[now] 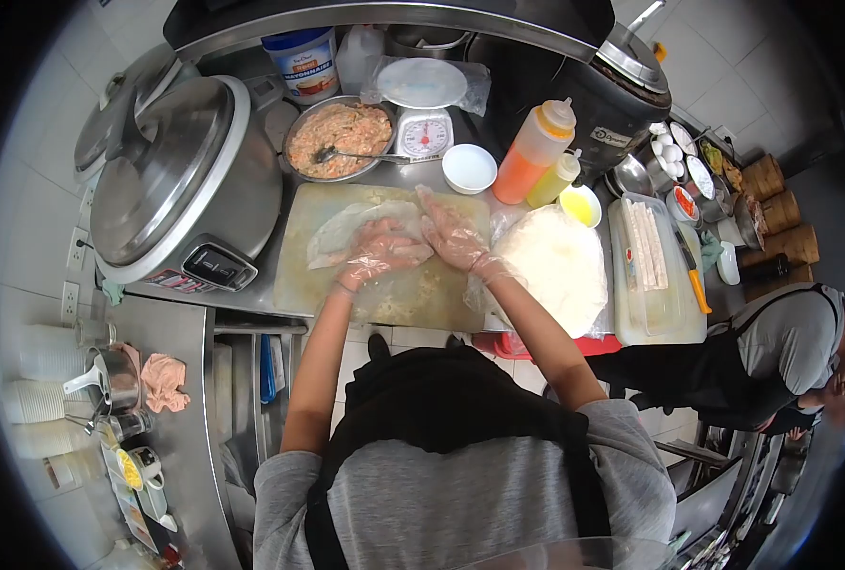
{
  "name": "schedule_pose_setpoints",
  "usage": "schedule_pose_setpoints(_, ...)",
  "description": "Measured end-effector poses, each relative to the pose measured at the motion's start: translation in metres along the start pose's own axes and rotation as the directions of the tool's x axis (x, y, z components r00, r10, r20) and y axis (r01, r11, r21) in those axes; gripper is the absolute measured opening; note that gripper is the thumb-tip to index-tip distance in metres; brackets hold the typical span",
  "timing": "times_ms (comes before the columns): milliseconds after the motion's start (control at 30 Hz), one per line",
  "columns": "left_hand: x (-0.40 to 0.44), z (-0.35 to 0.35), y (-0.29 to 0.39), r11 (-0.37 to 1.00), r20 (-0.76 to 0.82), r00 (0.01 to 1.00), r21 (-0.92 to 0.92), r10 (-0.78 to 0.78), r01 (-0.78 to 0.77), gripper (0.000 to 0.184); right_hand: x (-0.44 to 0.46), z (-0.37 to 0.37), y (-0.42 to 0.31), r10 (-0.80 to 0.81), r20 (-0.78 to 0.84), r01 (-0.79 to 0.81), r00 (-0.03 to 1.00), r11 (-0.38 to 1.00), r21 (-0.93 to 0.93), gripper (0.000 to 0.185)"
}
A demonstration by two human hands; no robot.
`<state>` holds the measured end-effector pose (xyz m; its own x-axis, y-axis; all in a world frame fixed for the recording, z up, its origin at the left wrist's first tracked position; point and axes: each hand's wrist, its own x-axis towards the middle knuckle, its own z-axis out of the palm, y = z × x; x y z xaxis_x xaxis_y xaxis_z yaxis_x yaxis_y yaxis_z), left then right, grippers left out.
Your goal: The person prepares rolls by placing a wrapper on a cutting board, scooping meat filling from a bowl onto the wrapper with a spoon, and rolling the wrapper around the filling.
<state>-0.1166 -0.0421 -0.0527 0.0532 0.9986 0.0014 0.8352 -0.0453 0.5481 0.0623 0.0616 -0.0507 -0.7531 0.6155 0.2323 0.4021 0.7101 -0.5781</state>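
Note:
A thin, whitish translucent wrapper sheet (332, 233) lies on the worn cutting board (394, 304) in front of me. My left hand (389, 249), in a clear plastic glove, rests over the sheet's right part with its fingers stretched toward the right. Beside it, my right hand (455, 236), gloved the same way, has its fingers extended up and left at the sheet's right edge. The fingertips of both hands come close together; whether they touch, I cannot tell. A large, round white pile (555, 266) on plastic lies right of the board.
Behind the board stand a bowl of minced filling (341, 133) with a spoon, a dial scale (425, 136), a white bowl (470, 169) and squeeze bottles (534, 152). A large cooker (170, 180) is left; a tray of white rolls (645, 247) and a knife (693, 271) are right. A co-worker (783, 351) stands beyond.

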Motion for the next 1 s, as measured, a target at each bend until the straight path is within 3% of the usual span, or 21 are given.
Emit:
schedule_pose_setpoints(33, 0.0, -0.002, 0.001, 1.0, 0.006, 1.0, -0.014, 0.006, -0.006, 0.042, 0.008, -0.004, 0.001, -0.005, -0.046, 0.005, 0.999, 1.0, 0.013, 0.068)
schedule_pose_setpoints(133, -0.002, -0.005, 0.001, 0.999, -0.014, 1.0, -0.037, 0.019, -0.02, 0.043, 0.03, -0.037, 0.011, 0.213, -0.121, -0.235, 0.969, 0.949, -0.212, 0.07)
schedule_pose_setpoints(233, 0.001, 0.002, -0.007, 0.997, -0.003, 1.0, -0.073, 0.021, -0.021, 0.043, 0.036, -0.042, 0.03, 0.124, -0.249, -0.235, 0.96, 0.843, -0.483, 0.072)
schedule_pose_setpoints(267, 0.003, 0.005, -0.011, 0.996, 0.007, 1.0, -0.089, 0.018, -0.017, 0.042, 0.038, -0.043, 0.03, 0.184, -0.213, -0.273, 0.959, 0.793, -0.545, 0.072)
schedule_pose_setpoints(367, 0.005, 0.008, -0.015, 0.995, 0.024, 0.999, -0.094, 0.045, -0.043, 0.043, 0.048, -0.053, 0.033, 0.41, -0.067, -0.415, 0.91, 0.904, -0.106, 0.073)
schedule_pose_setpoints(467, 0.0, 0.001, -0.006, 0.993, 0.011, 1.0, -0.112, 0.022, -0.02, 0.044, 0.034, -0.047, 0.032, 0.254, -0.255, -0.187, 0.933, 0.947, 0.261, 0.066)
schedule_pose_setpoints(567, -0.002, -0.006, 0.001, 1.0, 0.023, 0.999, 0.003, 0.031, -0.031, 0.043, 0.015, -0.021, 0.019, -0.088, -0.208, 0.124, 0.974, 0.978, 0.17, 0.054)
schedule_pose_setpoints(600, -0.002, -0.004, -0.001, 1.0, 0.023, 0.999, 0.005, 0.023, -0.024, 0.043, 0.01, -0.015, 0.013, -0.14, 0.006, 0.14, 0.99, 0.99, 0.02, 0.05)
schedule_pose_setpoints(667, 0.0, -0.003, -0.004, 1.0, 0.025, 1.0, 0.007, 0.01, -0.011, 0.044, 0.004, -0.01, 0.0, -0.125, 0.432, 0.253, 0.893, 0.934, -0.253, 0.043)
schedule_pose_setpoints(767, -0.001, -0.005, -0.002, 0.999, 0.04, 0.999, -0.041, 0.004, -0.003, 0.044, 0.01, -0.005, 0.001, -0.09, 0.432, 0.286, 0.897, 0.865, -0.413, 0.044)
schedule_pose_setpoints(867, -0.002, -0.01, 0.0, 1.0, 0.07, 0.998, -0.018, 0.002, 0.0, 0.043, 0.0, 0.006, 0.015, -0.205, 0.378, 0.308, 0.903, 0.922, -0.236, 0.044)
schedule_pose_setpoints(967, 0.002, -0.002, -0.006, 0.999, 0.037, 0.999, -0.029, 0.031, -0.03, 0.044, 0.004, -0.014, 0.018, -0.151, 0.519, 0.371, 0.841, 0.86, -0.351, 0.046)
schedule_pose_setpoints(1000, 0.001, 0.001, -0.008, 1.0, 0.049, 0.999, -0.024, 0.018, -0.017, 0.044, 0.008, -0.01, 0.021, -0.147, 0.491, 0.347, 0.859, 0.871, -0.347, 0.046)
